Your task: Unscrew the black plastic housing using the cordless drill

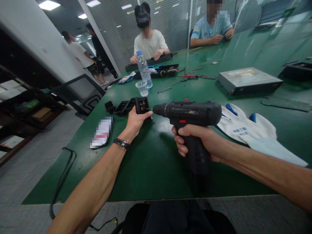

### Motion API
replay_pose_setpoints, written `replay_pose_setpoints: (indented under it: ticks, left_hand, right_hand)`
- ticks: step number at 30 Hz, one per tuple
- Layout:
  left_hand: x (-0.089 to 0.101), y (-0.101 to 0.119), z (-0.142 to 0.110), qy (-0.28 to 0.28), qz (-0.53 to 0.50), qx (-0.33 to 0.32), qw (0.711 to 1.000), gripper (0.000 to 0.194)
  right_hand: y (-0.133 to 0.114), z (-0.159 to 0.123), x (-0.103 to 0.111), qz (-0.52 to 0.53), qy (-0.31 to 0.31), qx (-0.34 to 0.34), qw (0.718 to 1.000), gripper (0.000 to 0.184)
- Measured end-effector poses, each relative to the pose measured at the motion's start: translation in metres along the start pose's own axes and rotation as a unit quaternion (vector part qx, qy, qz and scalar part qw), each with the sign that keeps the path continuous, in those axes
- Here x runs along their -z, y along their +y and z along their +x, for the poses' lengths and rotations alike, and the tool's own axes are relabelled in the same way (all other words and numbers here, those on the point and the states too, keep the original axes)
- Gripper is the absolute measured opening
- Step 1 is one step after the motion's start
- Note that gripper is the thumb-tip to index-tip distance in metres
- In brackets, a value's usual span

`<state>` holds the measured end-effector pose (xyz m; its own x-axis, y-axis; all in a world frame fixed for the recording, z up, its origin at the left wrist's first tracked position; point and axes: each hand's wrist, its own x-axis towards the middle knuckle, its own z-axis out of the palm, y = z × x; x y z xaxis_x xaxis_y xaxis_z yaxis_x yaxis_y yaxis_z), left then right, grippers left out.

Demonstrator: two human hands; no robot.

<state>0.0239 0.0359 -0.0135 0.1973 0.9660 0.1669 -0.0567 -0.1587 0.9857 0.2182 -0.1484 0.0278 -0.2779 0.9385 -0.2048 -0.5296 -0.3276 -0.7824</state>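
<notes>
My right hand (195, 139) is wrapped round the grip of a black cordless drill (195, 112), which lies level and points left. Its thin bit reaches to a small black open box (142, 104) with brass-coloured parts inside. Around that box my left hand (136, 120) is closed, thumb along its near side, holding it tilted up above the table. Whether the bit touches a part inside is too small to tell. Just behind my left hand stand more small black boxes (121, 106). A white work glove with blue patches (246, 130) lies beside the drill, partly behind my right hand.
On the green table (151, 175) are a phone (102, 132), a clear plastic cup (141, 87), a water bottle (145, 71) and a metal disc drive (248, 80). A black strap (62, 182) hangs over the left edge. Two people sit across the table.
</notes>
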Motion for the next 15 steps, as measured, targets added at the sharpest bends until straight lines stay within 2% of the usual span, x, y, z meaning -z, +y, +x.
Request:
replay_pose_setpoints:
  ticks: [15]
  left_hand:
    - [-0.0001, 0.0, 0.0012, 0.003, 0.004, -0.011, 1.0, 0.051]
  right_hand:
    - [0.001, 0.0006, 0.0012, -0.004, -0.002, 0.003, 1.0, 0.01]
